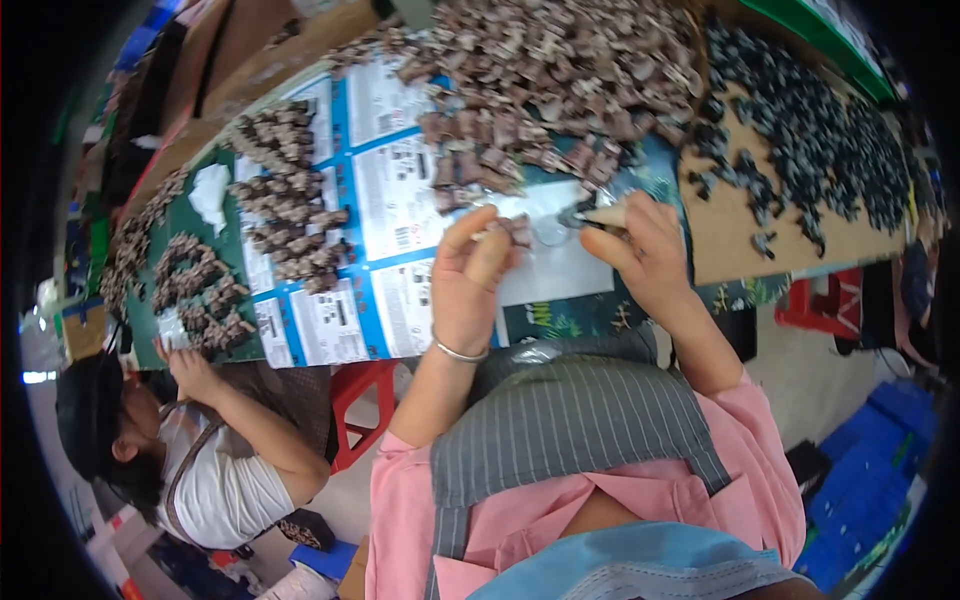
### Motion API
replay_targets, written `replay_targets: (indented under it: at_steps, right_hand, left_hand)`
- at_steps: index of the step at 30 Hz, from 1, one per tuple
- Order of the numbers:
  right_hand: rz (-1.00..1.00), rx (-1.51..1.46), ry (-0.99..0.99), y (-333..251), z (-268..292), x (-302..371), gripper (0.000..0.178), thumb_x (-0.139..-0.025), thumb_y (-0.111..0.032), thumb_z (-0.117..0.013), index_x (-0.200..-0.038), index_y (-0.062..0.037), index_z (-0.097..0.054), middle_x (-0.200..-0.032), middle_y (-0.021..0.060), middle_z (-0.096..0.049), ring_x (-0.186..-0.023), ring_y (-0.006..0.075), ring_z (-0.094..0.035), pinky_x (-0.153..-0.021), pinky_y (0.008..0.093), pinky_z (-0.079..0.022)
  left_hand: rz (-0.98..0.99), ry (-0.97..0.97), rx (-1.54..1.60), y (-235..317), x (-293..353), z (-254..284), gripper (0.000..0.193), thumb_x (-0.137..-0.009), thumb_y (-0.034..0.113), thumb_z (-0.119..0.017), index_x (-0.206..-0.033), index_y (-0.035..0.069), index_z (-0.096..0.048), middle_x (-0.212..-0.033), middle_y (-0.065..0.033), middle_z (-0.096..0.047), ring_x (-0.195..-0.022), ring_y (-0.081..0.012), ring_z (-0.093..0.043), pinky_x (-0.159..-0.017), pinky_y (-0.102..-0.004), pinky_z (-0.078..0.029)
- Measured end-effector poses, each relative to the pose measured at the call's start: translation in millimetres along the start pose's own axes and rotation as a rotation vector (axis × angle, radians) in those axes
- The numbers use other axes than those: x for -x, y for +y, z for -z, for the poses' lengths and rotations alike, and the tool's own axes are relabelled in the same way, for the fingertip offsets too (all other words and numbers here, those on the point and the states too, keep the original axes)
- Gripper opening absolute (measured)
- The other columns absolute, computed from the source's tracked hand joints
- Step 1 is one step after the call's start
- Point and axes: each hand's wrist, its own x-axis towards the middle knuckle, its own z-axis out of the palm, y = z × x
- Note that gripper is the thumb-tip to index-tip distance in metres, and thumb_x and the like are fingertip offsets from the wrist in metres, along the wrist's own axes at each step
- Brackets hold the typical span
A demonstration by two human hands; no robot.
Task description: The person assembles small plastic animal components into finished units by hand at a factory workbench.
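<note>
My left hand pinches a small brownish-pink piece over a white sheet. It looks like the pieces heaped beyond it, but its exact kind is too blurred to tell. My right hand, a short way to the right, has its fingers pinched around a small dark piece that points toward the left hand. The two pieces are apart. A large heap of brownish-pink pieces lies just past both hands. Small black pieces are spread over brown cardboard to the right.
Left of my hands, printed white and blue sheets cover the table, with rows of brownish pieces on them. A co-worker sits at the left, one hand near more pieces. Red stools stand below the table edge. A crumpled white scrap lies beyond.
</note>
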Motion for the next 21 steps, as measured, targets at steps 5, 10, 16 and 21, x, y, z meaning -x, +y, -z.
replay_targets:
  at_steps: [5,10,16,21]
  right_hand:
    - [-0.027,-0.134,-0.033,0,-1,3,0.02,-0.08,-0.021,-0.077,-0.093,-0.0077,-0.069,-0.078,0.0007,-0.055,-0.071,0.0162,-0.052,-0.07,0.0306,-0.033]
    - [0.016,-0.117,-0.06,1,-5,5,0.02,-0.079,-0.021,-0.077,-0.093,-0.0086,-0.07,-0.078,-0.0004,-0.056,-0.071,0.0151,-0.052,-0.072,0.0299,-0.033]
    - [0.058,-0.229,-0.068,-7,-19,2,0.02,-0.08,-0.028,-0.073,-0.089,-0.0117,-0.066,-0.076,0.0006,-0.052,-0.07,0.0179,-0.054,-0.068,0.0324,-0.032]
    - [0.398,0.11,0.026,-29,-26,-7,0.022,-0.081,-0.028,-0.072,-0.077,-0.0134,-0.056,-0.078,0.0018,-0.051,-0.071,0.018,-0.055,-0.066,0.0335,-0.037]
  left_hand:
    - [0.051,-0.024,0.065,-1,1,-2,0.028,-0.096,0.006,-0.061,-0.124,0.008,-0.062,-0.104,-0.0035,-0.068,-0.088,-0.0113,-0.064,-0.08,-0.0269,-0.054]
    - [0.062,-0.067,0.022,-5,-2,-9,0.027,-0.096,0.006,-0.061,-0.123,0.008,-0.062,-0.106,-0.0038,-0.068,-0.088,-0.0107,-0.064,-0.079,-0.0258,-0.055]
    - [0.116,-0.109,0.172,-6,5,-3,0.026,-0.097,0.006,-0.061,-0.123,0.007,-0.063,-0.11,-0.0059,-0.068,-0.088,-0.0107,-0.064,-0.079,-0.0259,-0.055]
    - [-0.027,0.042,-0.076,-2,17,3,0.023,-0.096,0.005,-0.06,-0.118,0.004,-0.065,-0.111,-0.0072,-0.068,-0.089,-0.0126,-0.064,-0.079,-0.0273,-0.055]
